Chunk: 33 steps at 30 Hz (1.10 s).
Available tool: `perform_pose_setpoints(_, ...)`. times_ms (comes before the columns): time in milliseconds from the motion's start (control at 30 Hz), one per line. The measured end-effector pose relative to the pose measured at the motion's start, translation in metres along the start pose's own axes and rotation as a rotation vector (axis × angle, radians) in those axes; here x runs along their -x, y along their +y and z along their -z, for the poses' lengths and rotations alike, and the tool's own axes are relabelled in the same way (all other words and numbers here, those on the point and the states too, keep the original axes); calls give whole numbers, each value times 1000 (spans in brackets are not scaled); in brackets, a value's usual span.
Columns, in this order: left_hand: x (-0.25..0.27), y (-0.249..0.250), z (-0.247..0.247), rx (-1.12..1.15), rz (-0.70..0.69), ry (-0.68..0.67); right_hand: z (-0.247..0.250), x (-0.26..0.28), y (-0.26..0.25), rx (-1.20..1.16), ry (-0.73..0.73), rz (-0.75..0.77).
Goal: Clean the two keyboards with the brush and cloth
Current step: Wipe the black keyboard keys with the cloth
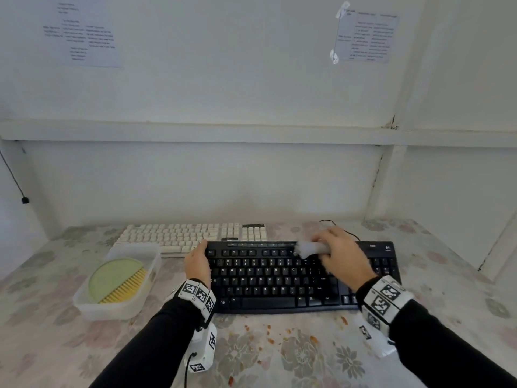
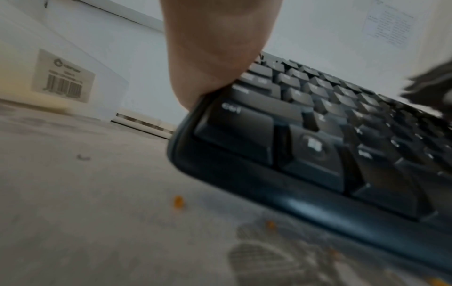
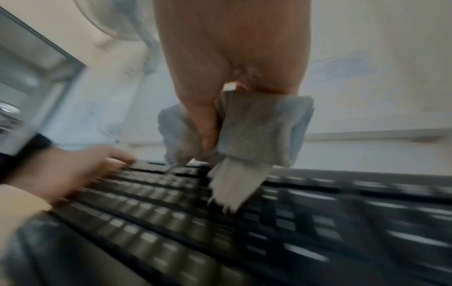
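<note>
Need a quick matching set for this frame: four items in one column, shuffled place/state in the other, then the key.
Items:
1. brush
2. cloth
3. black keyboard
4. white keyboard

Places/states:
A. at the back, near the wall, untouched
B. held at its left end by the left hand
C. lying in the clear tub
D. bunched in the right hand, over the top key rows

Pairs: 1-C, 2-D, 3-B, 4-A
</note>
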<state>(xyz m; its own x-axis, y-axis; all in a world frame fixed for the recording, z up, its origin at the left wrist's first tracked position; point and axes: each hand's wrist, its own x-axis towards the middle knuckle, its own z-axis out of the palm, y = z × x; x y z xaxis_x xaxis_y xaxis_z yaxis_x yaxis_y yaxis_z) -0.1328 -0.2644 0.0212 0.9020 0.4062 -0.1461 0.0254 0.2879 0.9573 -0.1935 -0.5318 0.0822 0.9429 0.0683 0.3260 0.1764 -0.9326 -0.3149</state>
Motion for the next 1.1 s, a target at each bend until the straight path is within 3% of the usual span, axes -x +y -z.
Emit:
perform_pose_setpoints(133,-10,-6,1,25,61,30,-38,-14,-79,40,-280,245)
perform_pose_setpoints(267,-15,-9,3,80,96,-5,-70,-20,-118,123,-287,324)
perform_pose_setpoints(600,-22,-7,16,111,442,-255,-109,-4,-117,151,-261,241)
perform_pose_setpoints(767,-35,-13,19,27,437,-313,-109,-10,-123,116,-269,256)
perform_pose_setpoints(900,-40,-19,17,74,441,-276,-103,-20,-130,26,-267,281)
perform_pose_setpoints(1100,-41,-22,13,67,414,-255,-98,-9,-127,125,-351,300)
